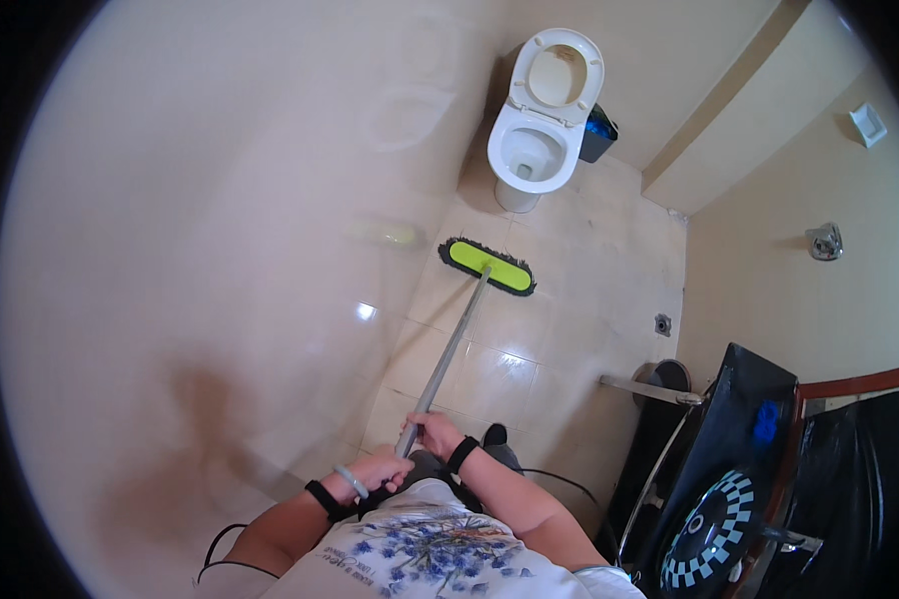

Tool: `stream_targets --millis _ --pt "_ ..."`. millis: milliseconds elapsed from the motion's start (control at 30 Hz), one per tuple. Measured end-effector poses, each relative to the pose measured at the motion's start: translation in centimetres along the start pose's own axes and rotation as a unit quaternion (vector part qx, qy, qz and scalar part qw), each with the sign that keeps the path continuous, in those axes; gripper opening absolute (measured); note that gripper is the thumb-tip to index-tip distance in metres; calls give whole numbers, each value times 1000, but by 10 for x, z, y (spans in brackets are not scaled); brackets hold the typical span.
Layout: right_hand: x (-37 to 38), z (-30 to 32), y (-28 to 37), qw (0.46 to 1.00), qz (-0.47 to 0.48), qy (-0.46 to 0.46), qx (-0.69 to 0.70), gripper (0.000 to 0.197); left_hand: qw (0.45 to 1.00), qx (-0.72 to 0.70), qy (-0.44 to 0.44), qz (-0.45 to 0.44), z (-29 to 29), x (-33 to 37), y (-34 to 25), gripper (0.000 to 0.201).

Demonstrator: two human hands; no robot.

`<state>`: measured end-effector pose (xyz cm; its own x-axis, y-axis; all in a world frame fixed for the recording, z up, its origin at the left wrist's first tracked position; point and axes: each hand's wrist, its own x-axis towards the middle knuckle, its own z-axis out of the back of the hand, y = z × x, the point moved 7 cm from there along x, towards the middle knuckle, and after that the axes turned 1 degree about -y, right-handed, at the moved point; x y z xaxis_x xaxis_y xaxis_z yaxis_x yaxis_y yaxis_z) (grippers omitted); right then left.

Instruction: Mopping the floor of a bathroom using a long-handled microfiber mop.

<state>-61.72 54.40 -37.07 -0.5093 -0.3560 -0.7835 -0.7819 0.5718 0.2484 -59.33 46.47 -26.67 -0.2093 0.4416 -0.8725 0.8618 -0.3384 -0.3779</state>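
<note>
Both of my hands are closed round the grey pole of a long-handled floor brush. Its head is a lime-green oval edged with dark bristles, resting on the tiles in front of the toilet. My left hand grips near the top end of the pole, close to my body. Just ahead of it, my right hand is wrapped round the same pole. The pole slants away from me, slightly to the right, down to the head.
Beyond the brush stands a white toilet, lid raised, with a dark bin beside it. At right are a floor drain, a metal bar and a black counter with a checkered basin. A tiled wall runs along my left.
</note>
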Motion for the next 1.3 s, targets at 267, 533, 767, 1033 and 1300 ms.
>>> stream_targets --millis 267,533,767,1033,1300 --pt "-15 61 127 976 205 -64 24 12 997 24 44 -55 -54 102 -94 16" --pt "-50 59 119 992 123 -9 -32 12 987 157 0 -29 -71 59 -95 20" --pt "-66 68 79 989 -108 91 53 18 995 89 -13 36 -90 37 -58 15" --pt "-57 160 195 985 142 -98 17 18 999 49 6 -18 -151 168 -149 9" --pt "-92 159 263 973 204 -46 95 22 995 34 -34 -85 -188 193 -216 13"
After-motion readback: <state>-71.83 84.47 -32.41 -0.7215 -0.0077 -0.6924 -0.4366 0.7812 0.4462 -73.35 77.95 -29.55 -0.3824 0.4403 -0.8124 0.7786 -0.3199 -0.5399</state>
